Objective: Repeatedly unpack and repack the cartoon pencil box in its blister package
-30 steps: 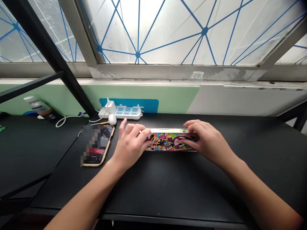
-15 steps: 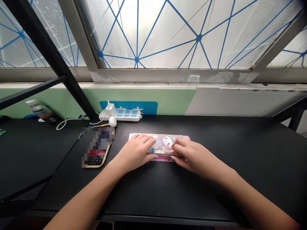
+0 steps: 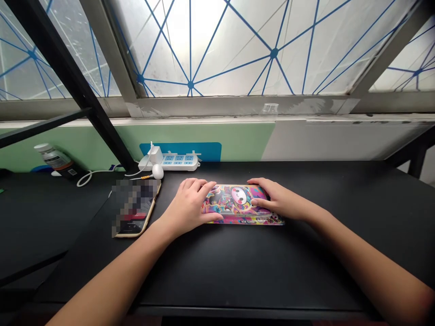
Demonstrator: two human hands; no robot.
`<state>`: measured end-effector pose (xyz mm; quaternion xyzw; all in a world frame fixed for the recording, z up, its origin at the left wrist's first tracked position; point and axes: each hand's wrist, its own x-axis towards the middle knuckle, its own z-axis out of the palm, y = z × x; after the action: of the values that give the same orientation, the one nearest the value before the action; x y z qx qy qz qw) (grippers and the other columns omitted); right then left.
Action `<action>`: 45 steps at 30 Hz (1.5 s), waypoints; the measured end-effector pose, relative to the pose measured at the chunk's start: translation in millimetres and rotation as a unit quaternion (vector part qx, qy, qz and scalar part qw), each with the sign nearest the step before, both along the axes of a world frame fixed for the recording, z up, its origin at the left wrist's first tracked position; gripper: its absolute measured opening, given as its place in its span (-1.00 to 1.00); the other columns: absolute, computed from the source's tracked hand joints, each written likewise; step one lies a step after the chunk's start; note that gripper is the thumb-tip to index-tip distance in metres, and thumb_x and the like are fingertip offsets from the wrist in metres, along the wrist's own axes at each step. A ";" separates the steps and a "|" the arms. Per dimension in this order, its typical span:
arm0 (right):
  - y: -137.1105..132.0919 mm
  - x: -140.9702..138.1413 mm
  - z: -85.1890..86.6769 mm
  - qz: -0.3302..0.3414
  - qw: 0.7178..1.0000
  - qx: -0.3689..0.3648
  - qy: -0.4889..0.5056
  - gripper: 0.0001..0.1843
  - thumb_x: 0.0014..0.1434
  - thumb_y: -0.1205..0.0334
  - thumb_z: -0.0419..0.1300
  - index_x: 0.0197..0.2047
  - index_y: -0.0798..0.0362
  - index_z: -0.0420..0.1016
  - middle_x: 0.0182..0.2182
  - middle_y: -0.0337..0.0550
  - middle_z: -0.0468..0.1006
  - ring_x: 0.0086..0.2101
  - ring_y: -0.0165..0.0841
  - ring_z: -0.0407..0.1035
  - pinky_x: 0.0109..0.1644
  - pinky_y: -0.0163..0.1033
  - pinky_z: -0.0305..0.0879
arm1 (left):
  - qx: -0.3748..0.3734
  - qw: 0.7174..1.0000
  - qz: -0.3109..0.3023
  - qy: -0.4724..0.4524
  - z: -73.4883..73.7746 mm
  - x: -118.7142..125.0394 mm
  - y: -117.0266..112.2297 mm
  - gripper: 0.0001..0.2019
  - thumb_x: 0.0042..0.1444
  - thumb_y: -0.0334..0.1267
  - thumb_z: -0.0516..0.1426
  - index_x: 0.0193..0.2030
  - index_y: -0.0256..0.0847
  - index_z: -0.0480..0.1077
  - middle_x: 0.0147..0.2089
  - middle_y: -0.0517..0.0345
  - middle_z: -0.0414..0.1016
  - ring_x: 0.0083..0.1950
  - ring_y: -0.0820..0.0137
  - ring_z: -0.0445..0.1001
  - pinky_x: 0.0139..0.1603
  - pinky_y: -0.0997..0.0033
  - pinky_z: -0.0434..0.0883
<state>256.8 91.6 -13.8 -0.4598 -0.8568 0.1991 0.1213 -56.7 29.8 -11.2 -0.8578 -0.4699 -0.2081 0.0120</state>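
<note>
A colourful pencil box with a round white cartoon face on its lid lies on the black desk, with lettering along its near side. My left hand wraps over its left end, fingers at the far side and thumb along the near edge. At the right end, my right hand has its fingers over the far edge and its thumb on top, beside the cartoon face. The lid looks down, and my hands cover both ends of the box.
Left of my left hand lies a phone, its screen blurred out. A white power strip with a plugged-in charger stands against the wall. A white-capped bottle leans at the far left, near a black slanted post. A clear cup sits on the sill.
My right hand has moved from the box's near edge to its far right side, and its fingers have spread. The lid's pale glare is gone and its colours look deeper. My left hand stays.
</note>
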 end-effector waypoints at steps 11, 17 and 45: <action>-14.6 -3.5 24.7 0.020 0.968 0.248 0.023 -0.28 -0.04 -0.28 0.43 0.05 -0.02 0.42 -0.12 -0.02 0.55 -0.11 -0.05 0.45 0.02 0.07 0.41 | 0.174 0.985 0.005 -0.010 3.0 3.5 -11.4 -0.15 0.05 0.14 0.37 0.38 -0.18 0.20 0.23 -0.19 0.39 0.26 -0.04 0.29 0.39 -0.22 0.16; -27.2 -10.9 20.1 0.054 0.942 0.332 -0.014 -0.62 0.14 -0.04 0.37 -0.06 -0.06 0.45 -0.27 -0.15 0.65 -0.28 -0.13 0.54 0.14 0.09 0.35 | 0.162 0.986 0.042 0.010 14.2 0.4 -14.3 -0.47 0.27 -0.13 0.27 0.31 -0.18 0.28 0.15 -0.10 0.54 0.16 0.04 0.49 0.41 -0.26 0.09; -56.0 -52.9 -12.7 0.166 0.960 0.198 -0.112 -0.06 0.22 -0.25 0.26 0.51 -0.08 0.06 0.45 0.13 0.14 0.41 0.16 -0.04 0.39 0.36 0.05 | -0.094 0.992 0.035 0.076 -4.3 1.2 -11.1 -0.08 0.22 0.46 -0.08 0.50 -0.19 0.08 0.53 -0.24 0.10 0.53 -0.15 0.04 0.40 -0.39 0.05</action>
<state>203.9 35.5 -26.5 -0.2976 -0.9514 -0.0098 0.0787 -55.5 18.7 -15.5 -0.8513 -0.5150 -0.0969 -0.0259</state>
